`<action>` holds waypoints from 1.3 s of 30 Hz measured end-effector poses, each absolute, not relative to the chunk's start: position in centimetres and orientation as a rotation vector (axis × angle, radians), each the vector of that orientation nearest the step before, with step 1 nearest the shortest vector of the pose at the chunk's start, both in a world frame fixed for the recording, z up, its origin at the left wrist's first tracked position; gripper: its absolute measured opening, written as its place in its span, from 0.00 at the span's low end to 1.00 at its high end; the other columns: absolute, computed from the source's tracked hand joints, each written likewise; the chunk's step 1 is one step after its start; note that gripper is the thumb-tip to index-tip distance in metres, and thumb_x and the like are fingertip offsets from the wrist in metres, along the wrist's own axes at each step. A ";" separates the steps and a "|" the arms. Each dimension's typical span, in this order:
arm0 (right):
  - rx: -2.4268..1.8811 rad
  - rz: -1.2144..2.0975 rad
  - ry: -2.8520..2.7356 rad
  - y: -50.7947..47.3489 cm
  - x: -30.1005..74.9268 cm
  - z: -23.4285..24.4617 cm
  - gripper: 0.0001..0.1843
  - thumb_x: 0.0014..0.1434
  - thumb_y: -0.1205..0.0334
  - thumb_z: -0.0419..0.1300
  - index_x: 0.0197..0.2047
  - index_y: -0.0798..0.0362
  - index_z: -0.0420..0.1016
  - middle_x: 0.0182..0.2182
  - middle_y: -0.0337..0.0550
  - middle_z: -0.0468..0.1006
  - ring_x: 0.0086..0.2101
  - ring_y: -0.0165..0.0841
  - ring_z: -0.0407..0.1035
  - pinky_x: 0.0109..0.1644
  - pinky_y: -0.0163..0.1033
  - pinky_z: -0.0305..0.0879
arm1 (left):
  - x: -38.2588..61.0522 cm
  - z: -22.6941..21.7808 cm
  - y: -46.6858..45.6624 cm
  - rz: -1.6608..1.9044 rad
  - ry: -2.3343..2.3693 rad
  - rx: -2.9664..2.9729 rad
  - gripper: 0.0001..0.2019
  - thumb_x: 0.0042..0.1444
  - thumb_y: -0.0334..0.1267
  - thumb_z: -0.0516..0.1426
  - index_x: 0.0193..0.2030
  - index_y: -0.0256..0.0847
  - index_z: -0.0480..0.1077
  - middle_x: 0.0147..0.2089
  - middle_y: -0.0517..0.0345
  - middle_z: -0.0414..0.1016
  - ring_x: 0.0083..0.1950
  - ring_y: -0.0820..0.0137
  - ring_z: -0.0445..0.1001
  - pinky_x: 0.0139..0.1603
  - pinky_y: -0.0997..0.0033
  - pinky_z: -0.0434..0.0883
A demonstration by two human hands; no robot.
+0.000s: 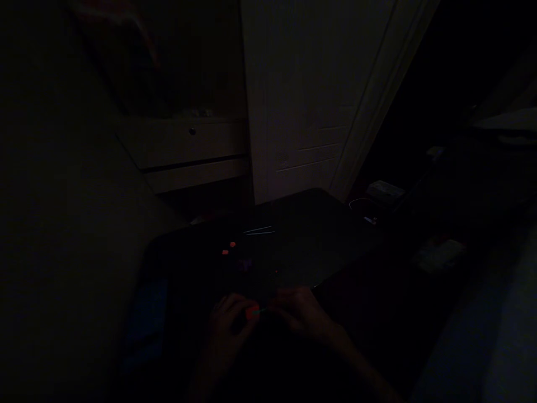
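The scene is very dark. Between the thumb and fingers of my left hand [230,318] is a small orange-red block [252,312]. My right hand [300,308] pinches a thin greenish stick [263,310], whose tip meets or overlaps the block; whether it goes inside I cannot tell. Beyond my hands lie a dark purplish, cross-like piece [245,265], a small red square piece [225,252] and a rounder red piece [232,244]. Two thin pale sticks [259,230] lie farther back, and a tiny red speck [276,271] sits nearer my right hand.
The dark table [319,235] has rounded corners. At its left is a bluish, flat rectangular thing [146,316]. A drawer unit [188,148] and a pale panelled door [306,101] stand behind. Dim boxes [385,191] and a thin cable are to the right.
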State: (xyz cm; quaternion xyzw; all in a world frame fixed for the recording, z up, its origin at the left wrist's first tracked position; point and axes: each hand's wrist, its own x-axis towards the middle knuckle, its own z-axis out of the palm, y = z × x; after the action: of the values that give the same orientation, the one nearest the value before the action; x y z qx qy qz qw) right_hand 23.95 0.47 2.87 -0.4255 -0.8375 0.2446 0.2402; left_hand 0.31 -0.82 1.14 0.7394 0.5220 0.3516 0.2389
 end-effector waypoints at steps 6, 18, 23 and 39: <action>-1.210 0.630 -2.330 0.7 25.3 3.3 0.12 0.70 0.65 0.60 0.39 0.50 0.85 0.33 0.41 0.83 0.34 0.33 0.75 0.36 0.35 0.60 | 0.1 0.8 -0.7 0.985 1.411 2.046 0.07 0.60 0.44 0.66 0.43 0.50 0.83 0.44 0.54 0.84 0.47 0.56 0.82 0.50 0.55 0.79; -1.319 0.982 -1.575 -3.1 20.6 1.0 0.19 0.74 0.54 0.55 0.44 0.51 0.86 0.40 0.48 0.88 0.40 0.42 0.82 0.48 0.42 0.75 | 0.3 0.5 -0.8 1.051 1.482 1.976 0.12 0.60 0.52 0.64 0.41 0.49 0.83 0.43 0.52 0.83 0.45 0.58 0.83 0.48 0.57 0.81; -1.268 1.037 -1.467 -3.8 19.6 0.7 0.18 0.73 0.53 0.56 0.49 0.49 0.87 0.45 0.50 0.88 0.45 0.45 0.82 0.53 0.45 0.75 | 0.4 0.5 -0.9 1.053 1.500 1.974 0.13 0.60 0.53 0.64 0.41 0.49 0.83 0.43 0.53 0.82 0.44 0.58 0.83 0.47 0.57 0.82; -1.281 1.029 -1.405 -4.0 19.3 0.3 0.17 0.71 0.55 0.57 0.48 0.50 0.87 0.44 0.51 0.89 0.44 0.46 0.83 0.51 0.44 0.77 | -0.4 -1.2 -1.7 1.096 1.351 2.444 0.13 0.73 0.43 0.55 0.52 0.54 0.82 0.48 0.56 0.86 0.49 0.61 0.82 0.51 0.59 0.79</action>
State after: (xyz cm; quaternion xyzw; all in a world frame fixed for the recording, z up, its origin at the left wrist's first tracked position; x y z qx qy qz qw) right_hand 19.35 -4.05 0.31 -0.5230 -0.5734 0.4200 0.4705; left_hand -0.36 -1.66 -1.22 0.8127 0.4492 0.3644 0.0707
